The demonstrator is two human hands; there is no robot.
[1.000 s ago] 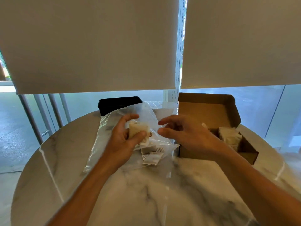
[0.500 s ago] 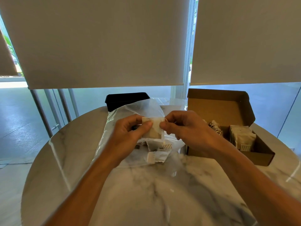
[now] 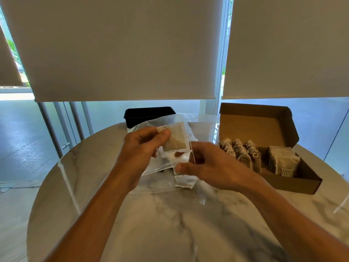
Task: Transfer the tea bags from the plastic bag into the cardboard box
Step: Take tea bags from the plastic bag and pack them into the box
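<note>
Left hand (image 3: pixel 140 148) grip pinching tea bag (image 3: pixel 176 139) above plastic bag (image 3: pixel 166 167), right hand (image 3: pixel 209 164) grip curled on bag's white wrapper (image 3: pixel 179 156), cardboard box (image 3: pixel 279 148) beside on marble surface (image 3: pixel 170 224).

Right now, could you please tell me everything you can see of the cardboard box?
The cardboard box is plain brown, like corrugated card, and stands open on the marble table at the right, its hinged lid tilted up at the back. Inside, loose tea bags with strings fill the left part; a stack of flat sachets fills the right. Neither hand touches it.
</note>
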